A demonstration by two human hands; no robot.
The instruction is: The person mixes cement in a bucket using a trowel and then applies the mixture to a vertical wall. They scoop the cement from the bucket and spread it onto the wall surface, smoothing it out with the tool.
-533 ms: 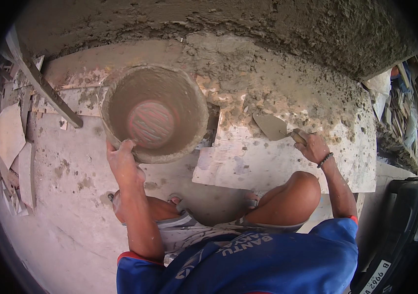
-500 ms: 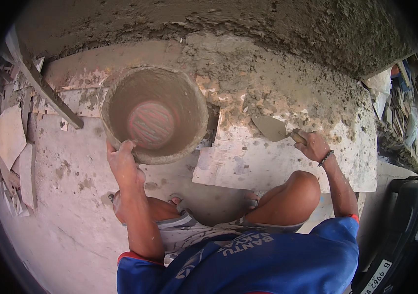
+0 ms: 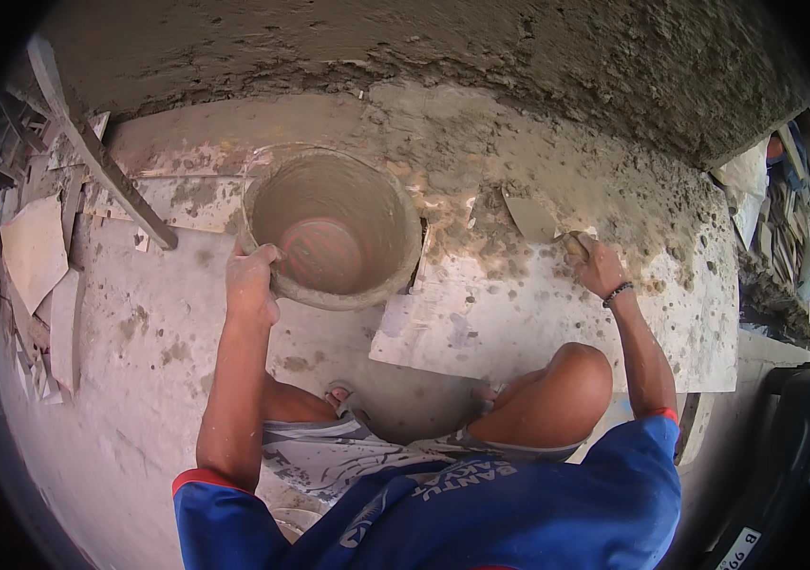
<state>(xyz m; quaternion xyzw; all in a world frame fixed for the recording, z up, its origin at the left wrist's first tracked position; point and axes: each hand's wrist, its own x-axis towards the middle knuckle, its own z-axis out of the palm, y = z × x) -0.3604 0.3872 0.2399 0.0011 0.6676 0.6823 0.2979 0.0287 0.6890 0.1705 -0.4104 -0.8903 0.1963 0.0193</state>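
My left hand grips the near-left rim of a mortar-coated bucket; its inside is nearly bare of material, with a reddish round bottom showing through a grey film. My right hand is closed on the short handle of a pointed trowel. The trowel blade is low over the mortar-spattered board, where grey lumps and crumbs are spread thickest along the back; whether it touches them I cannot tell. My knees and sandalled feet are below, between my arms.
A rough mortared surface runs along the back. A long mortar-stained plank slants at the left beside broken boards. Piled wood and plastic scraps lie at right, with a dark vehicle bumper at the near-right edge.
The bucket has shifted right and forward with my left hand on it. My right hand and the trowel have moved forward, toward the back of the board. The view has shifted slightly.
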